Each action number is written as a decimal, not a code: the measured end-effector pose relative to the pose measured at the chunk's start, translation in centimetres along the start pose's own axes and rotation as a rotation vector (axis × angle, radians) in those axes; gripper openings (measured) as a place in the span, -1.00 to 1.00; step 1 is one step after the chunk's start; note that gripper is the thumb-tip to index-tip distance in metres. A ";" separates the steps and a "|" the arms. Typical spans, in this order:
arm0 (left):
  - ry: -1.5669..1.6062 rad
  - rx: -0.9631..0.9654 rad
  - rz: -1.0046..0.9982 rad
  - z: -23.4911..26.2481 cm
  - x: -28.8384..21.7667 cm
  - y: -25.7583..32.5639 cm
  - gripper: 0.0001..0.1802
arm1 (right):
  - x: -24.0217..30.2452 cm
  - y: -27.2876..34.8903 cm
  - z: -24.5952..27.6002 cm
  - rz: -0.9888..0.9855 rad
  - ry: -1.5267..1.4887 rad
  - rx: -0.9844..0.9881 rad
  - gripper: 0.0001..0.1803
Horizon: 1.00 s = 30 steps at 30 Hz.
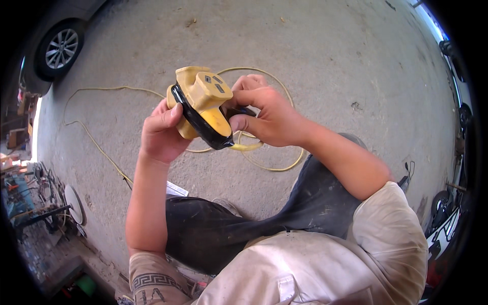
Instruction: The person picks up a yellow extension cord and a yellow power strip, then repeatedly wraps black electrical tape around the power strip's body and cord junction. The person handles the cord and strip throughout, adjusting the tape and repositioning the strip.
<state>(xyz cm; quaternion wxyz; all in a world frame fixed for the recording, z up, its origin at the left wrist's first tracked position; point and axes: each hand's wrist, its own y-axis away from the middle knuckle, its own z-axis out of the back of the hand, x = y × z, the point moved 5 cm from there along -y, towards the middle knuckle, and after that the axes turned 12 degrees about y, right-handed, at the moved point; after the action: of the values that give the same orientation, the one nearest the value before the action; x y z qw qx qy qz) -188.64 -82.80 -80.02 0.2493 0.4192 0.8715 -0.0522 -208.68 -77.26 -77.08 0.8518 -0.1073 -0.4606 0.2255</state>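
A yellow extension-cord outlet block is held up in front of me, with slotted sockets showing on its raised faces. A glossy black band, looking like tape, runs round its middle and over the end where the yellow cord comes out. My left hand grips the block from the left, thumb on its near side. On the other side my right hand is closed close against the block, fingers bent. Between its thumb and fingers a small dark thing shows, mostly hidden.
Yellow cord lies in loops over the concrete floor. A car wheel stands at the far left. Tools and clutter fill the left edge. A white paper lies by my left leg. Wheels line the right edge.
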 end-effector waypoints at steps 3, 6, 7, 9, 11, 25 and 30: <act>-0.498 -0.164 -0.110 -2.5 -0.5 0.2 -0.39 | -2.2 0.3 -1.5 -0.344 -0.462 0.126 -0.56; -0.738 -0.155 -0.027 -2.0 1.2 -0.1 -0.44 | -4.0 0.5 -2.2 -0.548 -0.937 0.286 -0.31; -0.753 -0.161 -0.031 -2.4 1.6 -0.3 -0.46 | -4.7 0.4 -1.9 -0.571 -1.063 0.337 -0.23; -0.791 -0.180 -0.041 -3.2 2.2 -0.6 -0.49 | -6.1 -0.3 -1.2 -0.597 -1.133 0.282 -0.22; -1.069 -0.194 -0.007 -3.9 3.5 -0.3 -0.49 | -6.1 -0.5 -0.1 -0.632 -1.198 0.285 -0.18; -1.597 -0.343 -0.159 -4.1 5.5 -1.5 -0.50 | -3.2 -2.4 4.1 -0.534 -1.183 -0.086 -0.29; -1.582 -0.320 -0.182 -3.5 5.5 -1.9 -0.55 | -1.2 -2.3 3.1 -0.429 -1.219 -0.033 -0.32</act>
<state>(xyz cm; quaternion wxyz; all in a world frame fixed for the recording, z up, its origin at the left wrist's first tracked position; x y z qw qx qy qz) -194.32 -79.17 -79.85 0.8432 0.1449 0.4648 -0.2278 -211.20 -79.94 -75.33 0.4617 0.1213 -0.8764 0.0638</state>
